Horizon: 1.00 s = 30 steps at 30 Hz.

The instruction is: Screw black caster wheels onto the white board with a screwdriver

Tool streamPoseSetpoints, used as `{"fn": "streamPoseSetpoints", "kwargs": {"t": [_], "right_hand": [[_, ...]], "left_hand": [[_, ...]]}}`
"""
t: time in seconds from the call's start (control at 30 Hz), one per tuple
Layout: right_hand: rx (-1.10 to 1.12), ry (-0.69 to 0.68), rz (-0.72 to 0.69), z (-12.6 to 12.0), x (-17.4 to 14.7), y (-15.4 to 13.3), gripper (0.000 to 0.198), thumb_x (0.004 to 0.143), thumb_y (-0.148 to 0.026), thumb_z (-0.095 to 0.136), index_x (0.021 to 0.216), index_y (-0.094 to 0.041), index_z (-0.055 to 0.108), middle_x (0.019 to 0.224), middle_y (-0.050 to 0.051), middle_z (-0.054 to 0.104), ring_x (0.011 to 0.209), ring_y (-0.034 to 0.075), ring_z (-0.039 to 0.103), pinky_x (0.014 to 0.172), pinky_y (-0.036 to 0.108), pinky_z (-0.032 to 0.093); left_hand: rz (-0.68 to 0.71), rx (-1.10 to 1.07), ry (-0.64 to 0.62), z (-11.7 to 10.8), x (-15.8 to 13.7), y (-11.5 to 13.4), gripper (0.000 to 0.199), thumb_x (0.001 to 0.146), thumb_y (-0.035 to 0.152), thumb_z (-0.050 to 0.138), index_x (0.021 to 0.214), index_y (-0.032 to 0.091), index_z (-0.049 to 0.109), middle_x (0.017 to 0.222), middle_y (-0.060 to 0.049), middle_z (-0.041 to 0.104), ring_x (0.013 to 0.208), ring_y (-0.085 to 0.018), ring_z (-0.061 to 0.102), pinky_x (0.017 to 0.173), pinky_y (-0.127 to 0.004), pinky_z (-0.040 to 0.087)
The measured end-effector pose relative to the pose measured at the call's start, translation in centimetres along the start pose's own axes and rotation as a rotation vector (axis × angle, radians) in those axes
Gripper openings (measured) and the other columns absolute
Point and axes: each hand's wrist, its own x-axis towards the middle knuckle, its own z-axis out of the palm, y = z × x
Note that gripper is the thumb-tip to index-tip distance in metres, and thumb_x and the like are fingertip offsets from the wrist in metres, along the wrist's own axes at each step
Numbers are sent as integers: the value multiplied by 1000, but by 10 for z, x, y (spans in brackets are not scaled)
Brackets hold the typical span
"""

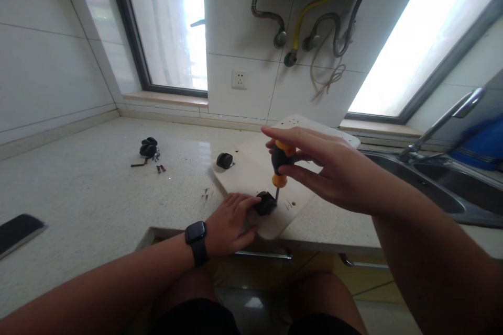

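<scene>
A white board (251, 167) with rounded corners and small holes lies on the counter. My right hand (318, 159) is closed around the black and orange handle of a screwdriver (280, 179), its shaft pointing down beside a black caster wheel (266, 203). Whether the tip sits in a screw is too small to tell. With its fingers pressed on that same caster, my left hand (231, 222) rests at the board's near corner; a dark watch is on the wrist. Another black caster (225, 160) stands at the board's left corner.
On the counter (98, 204) to the left lie more black casters (148, 147) with several small screws (161, 168). A dark flat object (19, 230) is at the far left. A steel sink (432, 183) with a faucet (440, 125) stands at right. Drawer handles (263, 255) run below the counter edge.
</scene>
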Motion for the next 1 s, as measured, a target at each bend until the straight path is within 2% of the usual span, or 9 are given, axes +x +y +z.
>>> {"fn": "streamPoseSetpoints", "kwargs": {"t": [0.13,0.23,0.4,0.47,0.6,0.7,0.83,0.9,1.0], "right_hand": [[-181,137,4,4,1,3,46,94,-31,75,140,-31,66,102,6,65,87,22,67,79,39,61],[-237,220,20,8,-1,2,45,92,-34,78,136,-29,69,97,6,63,82,21,65,75,38,60],[-112,38,15,-1,-8,-5,71,97,-17,58,163,-31,38,145,12,60,124,28,65,105,48,56],[-61,-15,0,-6,-11,-5,72,99,-17,57,165,-34,35,150,9,59,130,28,63,106,48,56],[-112,15,29,-8,-9,-3,62,98,-25,67,157,-34,49,127,7,71,107,26,72,91,43,62],[-221,165,16,0,-6,-2,44,90,-33,80,132,-25,68,105,7,72,86,23,71,76,39,61],[-360,340,7,12,-1,-7,28,89,-40,82,105,-19,72,88,7,68,73,21,66,64,36,55],[-369,324,44,12,-1,-13,30,96,-39,72,116,-18,72,97,10,72,79,22,68,68,38,57],[-225,149,127,2,-2,-19,44,102,-30,57,145,-19,61,122,12,73,97,24,73,82,39,60]], "left_hand": [[1,14,-7,1,-1,-1,68,91,24,63,152,25,34,129,-14,63,115,-33,63,99,-58,52],[4,17,-2,1,-1,-1,67,91,25,64,152,24,35,127,-14,63,112,-33,64,97,-57,53],[44,9,-2,-1,1,0,63,89,20,64,146,23,38,123,-14,65,108,-32,64,95,-56,54],[58,13,-1,-1,1,0,62,88,19,64,144,23,39,124,-14,65,111,-32,64,98,-56,53],[68,17,3,-2,2,1,60,88,19,63,144,22,40,123,-14,65,112,-32,64,98,-56,53],[65,14,9,-2,2,2,58,89,19,62,143,22,41,122,-14,65,110,-32,64,96,-55,54],[55,12,7,-3,3,3,59,89,19,62,144,23,40,122,-13,65,110,-31,63,96,-54,54],[55,9,8,-3,3,3,60,88,19,62,144,23,40,122,-13,65,109,-31,63,96,-53,53],[64,-3,14,-3,3,3,60,88,18,62,144,23,40,122,-13,65,108,-30,64,96,-53,53]]}}
